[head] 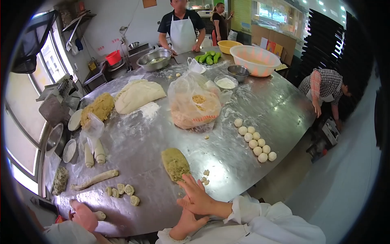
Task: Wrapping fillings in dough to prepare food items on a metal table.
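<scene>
My right hand (199,198) lies across my left hand (187,224) near the front edge of the steel table, the palms close together. Any small thing between the palms is hidden. The right fingers are stretched out, and their tips overlap the near end of a yellow-green lump of filling or dough (175,164); whether they touch it cannot be told. This lump is smooth at its far end and crumbly at the near one. Right of it lie a few small pale crumbs (206,177). Farther right, several round white dough balls (257,143) stand in slanting rows.
At left, a co-worker's hand (83,216) is by a dough piece (100,215), near cut dough rolls (121,188) and a dough strip (96,180). Beyond are a plastic bag of crumbly filling (195,113), a big dough slab (138,96), and a flour bowl (226,83). Other people stand around.
</scene>
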Motion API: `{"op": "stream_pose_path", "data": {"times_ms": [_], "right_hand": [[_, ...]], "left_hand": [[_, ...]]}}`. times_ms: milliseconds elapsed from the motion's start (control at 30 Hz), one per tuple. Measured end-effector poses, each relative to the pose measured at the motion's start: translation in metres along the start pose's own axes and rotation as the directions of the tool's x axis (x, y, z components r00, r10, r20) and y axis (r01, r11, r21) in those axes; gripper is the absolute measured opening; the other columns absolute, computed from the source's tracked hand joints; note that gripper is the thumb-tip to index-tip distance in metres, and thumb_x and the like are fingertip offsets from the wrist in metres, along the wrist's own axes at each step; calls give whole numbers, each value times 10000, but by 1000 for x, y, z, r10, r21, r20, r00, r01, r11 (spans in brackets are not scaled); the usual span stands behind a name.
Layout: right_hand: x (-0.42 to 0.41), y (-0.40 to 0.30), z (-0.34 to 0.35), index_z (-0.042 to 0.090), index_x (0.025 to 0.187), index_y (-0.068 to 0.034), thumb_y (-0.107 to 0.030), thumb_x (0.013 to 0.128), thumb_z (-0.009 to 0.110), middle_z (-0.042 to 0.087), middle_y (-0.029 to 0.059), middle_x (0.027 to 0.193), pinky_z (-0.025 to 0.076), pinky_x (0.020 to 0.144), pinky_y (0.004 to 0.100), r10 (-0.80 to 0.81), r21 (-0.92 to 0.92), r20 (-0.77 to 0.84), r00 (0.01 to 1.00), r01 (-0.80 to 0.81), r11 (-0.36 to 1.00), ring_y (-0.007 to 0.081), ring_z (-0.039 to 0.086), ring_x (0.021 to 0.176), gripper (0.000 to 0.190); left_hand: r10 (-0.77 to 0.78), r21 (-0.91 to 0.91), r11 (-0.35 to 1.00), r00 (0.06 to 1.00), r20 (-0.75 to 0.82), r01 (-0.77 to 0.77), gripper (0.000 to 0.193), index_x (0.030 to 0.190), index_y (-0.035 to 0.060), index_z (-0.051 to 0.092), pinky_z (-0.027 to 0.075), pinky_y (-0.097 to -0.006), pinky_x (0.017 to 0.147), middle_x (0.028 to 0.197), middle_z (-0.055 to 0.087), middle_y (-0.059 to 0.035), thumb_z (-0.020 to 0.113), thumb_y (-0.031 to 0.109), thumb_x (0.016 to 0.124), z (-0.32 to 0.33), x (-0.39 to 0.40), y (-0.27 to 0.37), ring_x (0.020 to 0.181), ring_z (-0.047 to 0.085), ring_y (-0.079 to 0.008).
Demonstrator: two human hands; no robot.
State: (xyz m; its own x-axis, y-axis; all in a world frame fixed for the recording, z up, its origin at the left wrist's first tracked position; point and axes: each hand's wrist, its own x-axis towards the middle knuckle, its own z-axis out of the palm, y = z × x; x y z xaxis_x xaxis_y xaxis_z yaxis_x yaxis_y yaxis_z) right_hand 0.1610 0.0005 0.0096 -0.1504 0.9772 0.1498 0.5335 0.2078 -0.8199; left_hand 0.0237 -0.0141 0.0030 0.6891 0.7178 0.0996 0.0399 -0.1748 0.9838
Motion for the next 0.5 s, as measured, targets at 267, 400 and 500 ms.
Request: {"op": "stream_pose_path", "data": {"times_ms": [267,400,500], "right_hand": [[-13,-33,5,369,1361,3,-357,934,552,275,287,1463,207,1097,570,-23,-53,29,999,25,998,440,225,1389,587],[4,8,18,363,1372,3,-375,955,531,264,281,1474,221,1107,540,87,111,-75,993,-78,991,449,211,1393,587],[5,8,9,395,1360,32,-477,950,482,287,293,1476,223,1117,507,238,325,-121,964,-188,927,463,230,1392,659]], "left_hand": [[31,145,989,998,-60,-22,845,1385,-24,331,299,-458,1075,1398,327,-254,735,116,657,5,-6,11,1279,372,-408],[-47,353,934,998,-48,61,724,1320,-17,423,396,-433,999,1293,471,-216,745,117,685,17,-7,11,1215,459,-362],[-22,365,929,992,-122,65,583,1248,-16,486,456,-407,921,1186,565,-185,731,122,738,20,-2,10,1112,558,-318]]}}
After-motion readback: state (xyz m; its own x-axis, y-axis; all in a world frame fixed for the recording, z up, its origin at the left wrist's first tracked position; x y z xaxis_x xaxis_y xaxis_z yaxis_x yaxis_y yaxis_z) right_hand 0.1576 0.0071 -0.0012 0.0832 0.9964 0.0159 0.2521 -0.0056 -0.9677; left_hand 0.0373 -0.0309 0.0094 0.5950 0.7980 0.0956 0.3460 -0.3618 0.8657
